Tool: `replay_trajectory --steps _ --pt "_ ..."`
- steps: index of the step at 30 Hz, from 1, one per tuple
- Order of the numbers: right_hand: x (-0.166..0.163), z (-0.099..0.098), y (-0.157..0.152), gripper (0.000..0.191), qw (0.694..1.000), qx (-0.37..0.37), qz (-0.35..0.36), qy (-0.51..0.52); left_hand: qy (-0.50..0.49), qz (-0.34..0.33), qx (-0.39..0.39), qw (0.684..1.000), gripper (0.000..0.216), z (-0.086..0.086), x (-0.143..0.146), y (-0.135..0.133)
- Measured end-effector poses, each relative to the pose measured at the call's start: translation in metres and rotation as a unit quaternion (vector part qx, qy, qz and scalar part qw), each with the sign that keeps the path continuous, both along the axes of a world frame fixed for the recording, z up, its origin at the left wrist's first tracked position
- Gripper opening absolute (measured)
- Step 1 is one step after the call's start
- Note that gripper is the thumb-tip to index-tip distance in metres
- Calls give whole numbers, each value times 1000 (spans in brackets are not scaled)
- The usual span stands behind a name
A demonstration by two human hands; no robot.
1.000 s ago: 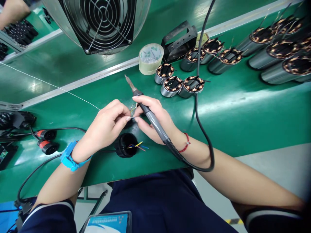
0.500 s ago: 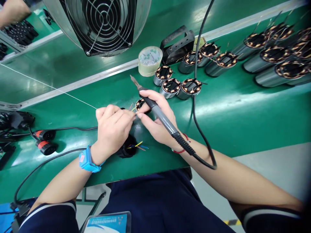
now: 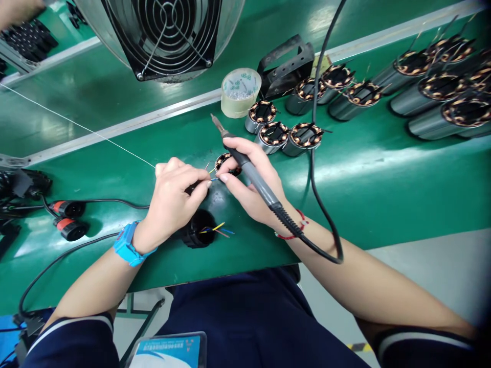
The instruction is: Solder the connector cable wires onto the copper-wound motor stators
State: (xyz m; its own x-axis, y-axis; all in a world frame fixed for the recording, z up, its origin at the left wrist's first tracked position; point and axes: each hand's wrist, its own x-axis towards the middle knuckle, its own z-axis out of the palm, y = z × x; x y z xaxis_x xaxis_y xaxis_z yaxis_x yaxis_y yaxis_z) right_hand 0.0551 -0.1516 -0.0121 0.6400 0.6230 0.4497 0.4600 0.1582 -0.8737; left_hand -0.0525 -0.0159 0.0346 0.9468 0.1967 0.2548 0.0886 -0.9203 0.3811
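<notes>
My left hand [image 3: 172, 199] pinches a thin blue wire [image 3: 214, 179] between thumb and fingers. A thin whitish strand [image 3: 97, 133], which looks like solder wire, runs from the upper left into the same hand. In my right hand [image 3: 251, 204] lies a soldering iron [image 3: 261, 185], its bare tip pointing up and left, away from the wire. The right thumb and a fingertip meet at the blue wire's other end. Behind them stands a small motor stator [image 3: 222, 162], partly covered by my fingers. Below my left hand, a black round housing [image 3: 192, 232] has yellow, blue and brown wires sticking out.
Several wound stators [image 3: 305, 138] stand at the right and back. A tape roll [image 3: 241, 97] and a black metal bracket [image 3: 286, 71] sit behind. A fan [image 3: 169, 30] hangs above. Cables with orange-ringed connectors [image 3: 71, 227] lie left. The iron's cord [image 3: 316, 179] loops at right.
The left fingers have opened out slightly from a tighter curl and drawn a little left, so the blue wire between the hands now shows. The right hand keeps the iron.
</notes>
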Motion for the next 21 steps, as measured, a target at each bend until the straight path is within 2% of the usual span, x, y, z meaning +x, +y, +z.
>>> replay_trajectory --steps 6,12,18,21 --pt "1 -2 1 42 1000 -1 7 -11 4 10 -15 1000 13 -2 1 0" --pt "16 5 -9 44 995 -20 -47 -80 4 39 23 999 15 -3 6 3" --pt "24 4 -12 47 985 -98 21 -143 21 44 26 998 17 -3 8 5" --pt "24 4 -9 43 980 -115 31 -160 21 45 22 999 17 -4 8 6"
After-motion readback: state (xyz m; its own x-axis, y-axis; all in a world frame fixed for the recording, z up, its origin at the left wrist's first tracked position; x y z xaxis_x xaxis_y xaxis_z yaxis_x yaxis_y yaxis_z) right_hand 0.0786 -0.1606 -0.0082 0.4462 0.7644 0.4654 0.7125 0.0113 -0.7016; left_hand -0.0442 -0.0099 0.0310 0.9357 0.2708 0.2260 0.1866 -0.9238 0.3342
